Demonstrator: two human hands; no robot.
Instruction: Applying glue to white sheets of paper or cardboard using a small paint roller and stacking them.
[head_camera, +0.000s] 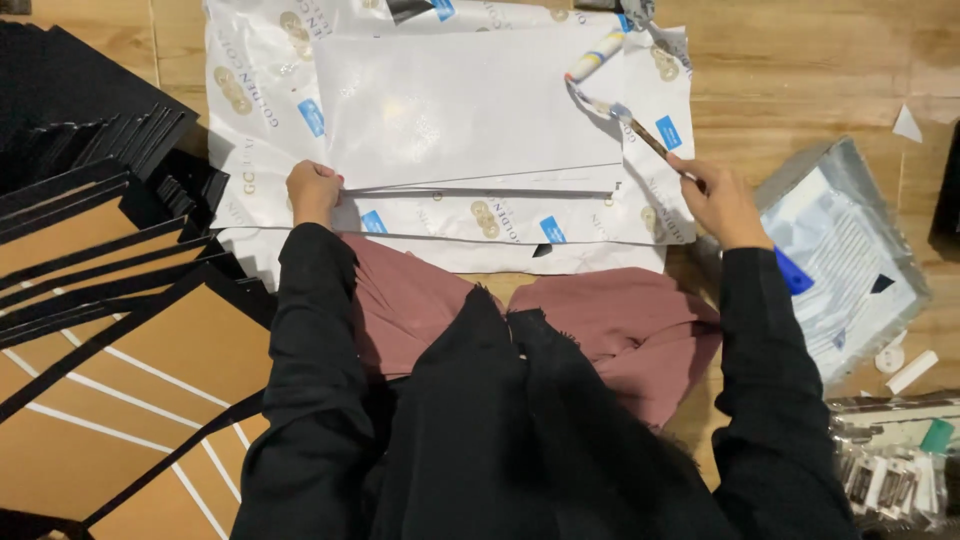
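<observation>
I sit on the floor over a stack of white sheets (470, 110) laid on printed wrapping paper (255, 100). My right hand (722, 200) grips a thin paintbrush (630, 122); its wet tip rests on the top sheet's upper right corner. My left hand (312, 190) is closed on the lower left corner of the sheets, pinching their edge. A white glue tube (596, 55) lies just above the brush tip.
Stacks of black and brown cardboard panels (110, 300) fill the left side. A plastic bag with a blue-white packet (850, 250) lies at the right on the wooden floor (800, 70). Small white parts and a clear packet (895, 470) sit at lower right.
</observation>
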